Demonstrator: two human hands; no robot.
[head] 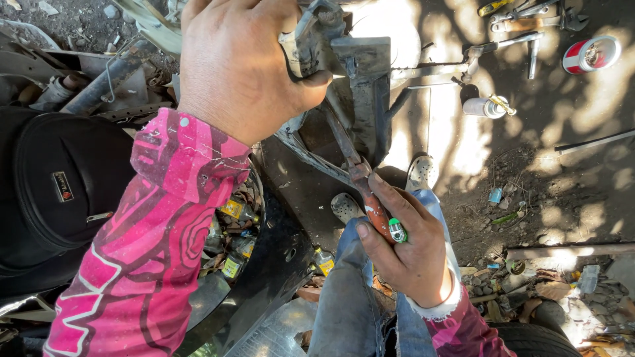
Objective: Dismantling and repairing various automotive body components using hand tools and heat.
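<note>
Head view, left hand: the left hand (241, 66) is closed over the top of a grey metal bracket (360, 79), thumb pressed against its upper edge.
Head view, right hand: the right hand (403, 248) has its fingers wrapped round the orange handles of a pair of pliers (357, 175), with a small green lighter (397, 231) tucked against the same fingers.
Pliers: the nose points up under the bracket; whether the tip bites anything is hidden.
Bracket: it sits at top centre, above the knees in blue jeans (350, 297).
Handling: the bracket looks heavy, rigid and sharp-edged, so it is best held by its broad top as now. The pliers look stiff and worn, and are best gripped low on the handles.
Around: a black bag (59, 185) lies at left, small bottles (235, 238) in a dark tub, a spray can (486, 107) and hand tools (529, 23) on the dirt.
</note>
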